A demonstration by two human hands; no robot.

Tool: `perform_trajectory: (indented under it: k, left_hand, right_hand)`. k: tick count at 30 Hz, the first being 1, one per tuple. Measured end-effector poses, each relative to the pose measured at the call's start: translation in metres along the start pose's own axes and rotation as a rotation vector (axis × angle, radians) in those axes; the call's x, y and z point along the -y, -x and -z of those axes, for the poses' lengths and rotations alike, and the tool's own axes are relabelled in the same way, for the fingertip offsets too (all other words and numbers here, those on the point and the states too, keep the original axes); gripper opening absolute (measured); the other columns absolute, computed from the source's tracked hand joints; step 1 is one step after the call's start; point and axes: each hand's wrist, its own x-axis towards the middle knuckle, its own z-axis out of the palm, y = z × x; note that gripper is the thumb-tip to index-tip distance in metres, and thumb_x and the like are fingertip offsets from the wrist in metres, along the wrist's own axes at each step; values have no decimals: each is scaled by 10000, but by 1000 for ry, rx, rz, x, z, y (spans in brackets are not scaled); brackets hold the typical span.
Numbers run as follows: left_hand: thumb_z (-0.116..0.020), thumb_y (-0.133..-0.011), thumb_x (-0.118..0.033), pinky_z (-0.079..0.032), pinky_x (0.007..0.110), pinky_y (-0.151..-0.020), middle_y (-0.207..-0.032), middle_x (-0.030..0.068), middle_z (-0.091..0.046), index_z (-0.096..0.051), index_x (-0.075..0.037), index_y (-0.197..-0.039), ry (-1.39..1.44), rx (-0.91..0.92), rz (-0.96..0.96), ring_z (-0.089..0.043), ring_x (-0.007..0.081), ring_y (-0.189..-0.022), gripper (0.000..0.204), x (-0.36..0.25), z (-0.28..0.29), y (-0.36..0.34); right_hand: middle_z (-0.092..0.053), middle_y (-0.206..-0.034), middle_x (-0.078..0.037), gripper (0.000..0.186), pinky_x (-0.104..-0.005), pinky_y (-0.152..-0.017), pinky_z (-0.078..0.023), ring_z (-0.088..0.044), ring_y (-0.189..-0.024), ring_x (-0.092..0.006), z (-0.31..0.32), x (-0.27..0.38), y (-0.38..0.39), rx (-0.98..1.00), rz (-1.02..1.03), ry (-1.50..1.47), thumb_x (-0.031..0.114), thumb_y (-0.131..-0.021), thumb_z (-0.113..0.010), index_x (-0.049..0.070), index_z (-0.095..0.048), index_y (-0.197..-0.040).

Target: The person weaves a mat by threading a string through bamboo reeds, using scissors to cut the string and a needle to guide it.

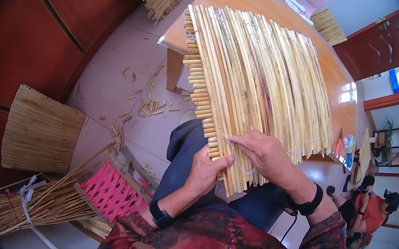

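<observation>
A mat of pale reed sticks (270, 83), with shorter stubs along its left side, rests across my lap and against the wooden table (174, 28). My left hand (206, 170) grips the mat's lower left edge, thumb over the sticks. My right hand (261, 153), just to its right, pinches a thin white string (247, 171) at the mat's lower left part. The string loops down over the sticks.
Reed bundles (33, 203), another mat (40, 129) and a stool with pink webbing (113, 188) lie left. Cut pieces (151, 105) litter the floor. Tools (342, 148) sit at the table's right. A co-worker in orange (369, 212) sits at right.
</observation>
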Motion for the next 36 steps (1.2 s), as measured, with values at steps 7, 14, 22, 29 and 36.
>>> perform_trajectory:
  k: [7, 14, 22, 29, 36]
  left_hand:
    - [-620, -792, -56, -460, 203, -663, -896, 10, -582, -506, 12, -1052, -130, 25, -61, -544, 50, -753, 292, -4, -5, 3]
    - [-628, -787, -59, -455, 197, -636, -859, -4, -585, -525, 5, -1028, -166, 28, -85, -536, 42, -729, 269, -8, -12, 7]
    - [-634, -782, -67, -451, 195, -614, -835, -7, -585, -533, 9, -1007, -224, 48, -116, -529, 38, -703, 258, -15, -21, 12]
    - [-617, -779, -66, -435, 189, -601, -809, -17, -581, -532, 25, -1015, -364, 69, -177, -508, 26, -682, 267, -25, -36, 21]
    - [-626, -776, -28, -464, 224, -715, -921, 26, -601, -526, 11, -1032, -401, 110, -152, -560, 71, -810, 278, -26, -39, 24]
  right_hand:
    - [-541, -762, -104, 235, -354, -589, -488, -586, -682, -277, 12, 8, 1, 0, 29, 48, 103, -793, -558, 103, -599, -1025]
    - [-543, -748, -106, 216, -362, -565, -483, -583, -662, -279, 19, 13, 4, -40, 48, 43, 116, -799, -552, 114, -603, -1009]
    - [-537, -727, -102, 188, -378, -521, -467, -581, -629, -289, 42, 34, 5, 26, 12, 195, 119, -796, -545, 124, -607, -973]
    - [-550, -723, -100, 212, -377, -524, -472, -584, -631, -293, 63, 61, 8, 57, -16, 302, 118, -751, -568, 112, -605, -960]
    - [-602, -778, -113, 242, -387, -567, -489, -605, -686, -295, 68, 64, 16, 43, -12, 223, 110, -754, -560, 93, -600, -992]
